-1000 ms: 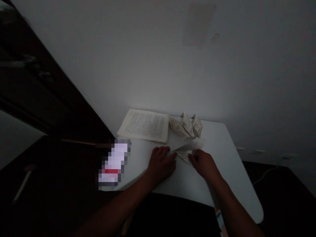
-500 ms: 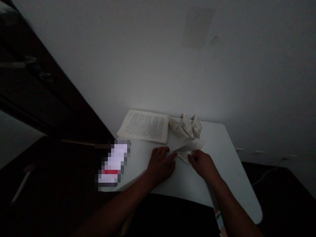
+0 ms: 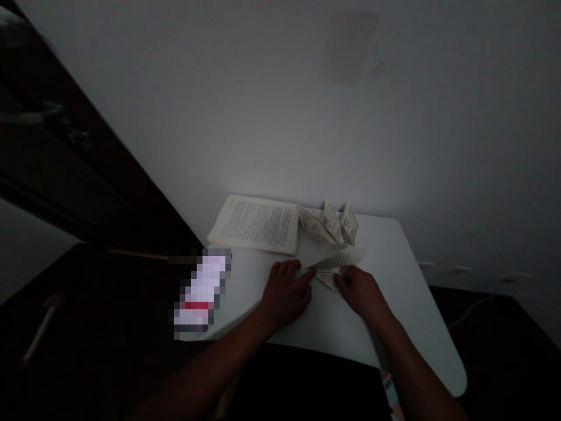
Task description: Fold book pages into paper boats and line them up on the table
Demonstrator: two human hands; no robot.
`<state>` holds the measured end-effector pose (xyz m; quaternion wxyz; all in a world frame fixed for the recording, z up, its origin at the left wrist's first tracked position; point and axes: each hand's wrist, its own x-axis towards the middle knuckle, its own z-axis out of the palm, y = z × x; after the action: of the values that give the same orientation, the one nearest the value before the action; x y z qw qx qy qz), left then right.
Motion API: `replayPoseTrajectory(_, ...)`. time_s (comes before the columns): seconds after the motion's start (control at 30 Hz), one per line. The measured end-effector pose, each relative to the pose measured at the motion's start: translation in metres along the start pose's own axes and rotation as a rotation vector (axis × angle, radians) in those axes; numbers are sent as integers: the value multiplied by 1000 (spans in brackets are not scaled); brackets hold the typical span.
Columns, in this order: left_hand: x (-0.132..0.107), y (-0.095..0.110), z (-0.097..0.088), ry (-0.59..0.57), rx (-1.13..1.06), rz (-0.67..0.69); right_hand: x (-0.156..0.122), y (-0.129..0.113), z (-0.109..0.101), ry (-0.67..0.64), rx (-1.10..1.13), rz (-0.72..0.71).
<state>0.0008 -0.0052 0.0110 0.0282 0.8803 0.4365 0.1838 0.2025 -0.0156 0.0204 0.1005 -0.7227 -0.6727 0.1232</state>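
Observation:
A printed sheet of paper, partly folded, lies on the white table between my hands. My left hand rests on the tabletop with its fingers apart, the index fingertip touching the paper's left corner. On the other side, my right hand pinches the paper's near right edge, its fingertips partly hidden from view. Just behind stand three folded paper boats: a left one, a middle one and a right one.
A stack of printed pages lies at the back left of the white table. Along the left edge is a phone, its screen lit and pixelated. The wall rises behind the table, and a dark door stands at the left.
My left index fingertip has shifted very slightly right along the paper. Otherwise both hands, the sheet and the boats stay where they were.

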Motion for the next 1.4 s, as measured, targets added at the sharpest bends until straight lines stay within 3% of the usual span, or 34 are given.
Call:
replayPoseTrajectory(0.3,0,1,5,-1,51,21,1,1,1,0,-8,-18)
replayPoseTrajectory(0.6,-2,1,19,-10,102,171,1,1,1,17,-18,-24)
replayPoseTrajectory(1.4,1,10,4,-3,37,108,0,1,0,-4,9,-5)
